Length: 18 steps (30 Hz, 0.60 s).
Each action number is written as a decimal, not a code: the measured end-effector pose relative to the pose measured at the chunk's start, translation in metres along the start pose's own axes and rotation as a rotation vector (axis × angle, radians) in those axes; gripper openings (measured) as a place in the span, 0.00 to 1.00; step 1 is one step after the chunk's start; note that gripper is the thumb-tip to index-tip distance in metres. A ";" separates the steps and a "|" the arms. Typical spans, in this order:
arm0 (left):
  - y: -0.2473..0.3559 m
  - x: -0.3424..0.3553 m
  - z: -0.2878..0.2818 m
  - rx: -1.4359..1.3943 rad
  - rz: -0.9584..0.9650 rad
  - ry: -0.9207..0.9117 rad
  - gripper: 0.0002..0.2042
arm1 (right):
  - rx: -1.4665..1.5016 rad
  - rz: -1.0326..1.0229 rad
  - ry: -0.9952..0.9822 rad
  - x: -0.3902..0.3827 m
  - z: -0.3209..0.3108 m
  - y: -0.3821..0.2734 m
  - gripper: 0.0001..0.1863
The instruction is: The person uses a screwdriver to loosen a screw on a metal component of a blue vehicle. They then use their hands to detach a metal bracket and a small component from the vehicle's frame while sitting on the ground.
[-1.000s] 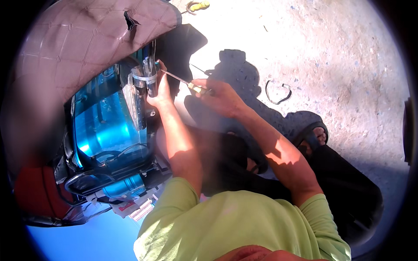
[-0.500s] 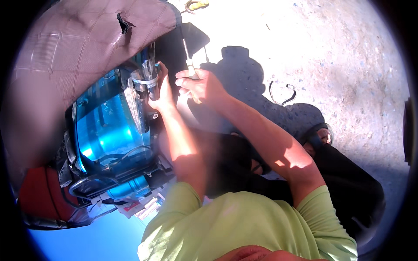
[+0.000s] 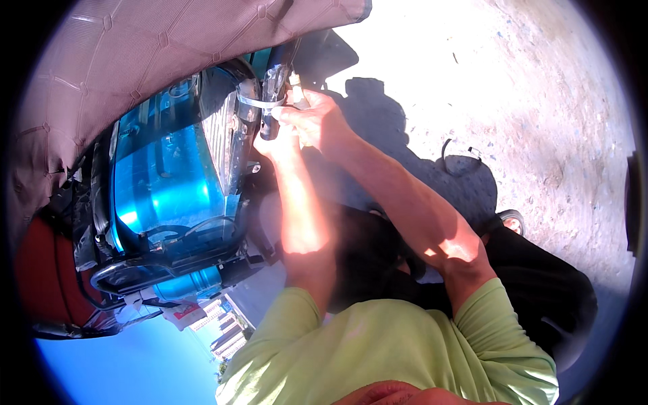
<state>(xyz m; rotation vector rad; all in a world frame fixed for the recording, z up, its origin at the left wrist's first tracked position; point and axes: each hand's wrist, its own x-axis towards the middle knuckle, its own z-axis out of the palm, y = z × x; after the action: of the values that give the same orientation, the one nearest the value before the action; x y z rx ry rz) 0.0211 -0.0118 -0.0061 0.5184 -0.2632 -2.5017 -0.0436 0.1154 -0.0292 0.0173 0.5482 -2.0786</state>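
Sunlit ground; thin silvery band across glossy dark tube; pale-handled tool.

A silver band crosses dark, glossy tubes, with a pale-handled screwdriver held just beside them.

Upper garment: T-shirt, light yellow-green, soft fabric with loose folds at both flanks. The left sleeve and right sleeve are short, cut from the same yellow-green fabric, each ending on the upper arm. Below the sleeve edges, the left forearm, right forearm, left hand and right hand are bare. Lower garment: trousers, black, loose, long-legged. Footwear: dark sandal, mostly hidden, foot partly exposed.
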 end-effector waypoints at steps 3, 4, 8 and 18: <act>0.003 0.007 -0.006 -0.074 -0.065 -0.126 0.21 | -0.142 -0.027 0.002 0.001 -0.002 -0.001 0.11; 0.007 0.005 -0.008 -0.098 -0.024 -0.063 0.20 | -0.159 -0.038 0.012 0.002 0.000 0.002 0.10; 0.020 -0.002 -0.010 0.098 -0.051 0.039 0.20 | -0.163 -0.034 0.033 0.004 0.006 0.011 0.08; -0.009 -0.123 0.076 2.506 1.016 0.364 0.42 | -0.010 0.035 0.076 -0.005 0.013 -0.006 0.09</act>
<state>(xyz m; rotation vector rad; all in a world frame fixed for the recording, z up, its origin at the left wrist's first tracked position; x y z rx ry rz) 0.0793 0.0710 0.0977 1.0417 -2.4496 0.0690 -0.0432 0.1172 -0.0138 0.1000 0.6006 -2.0471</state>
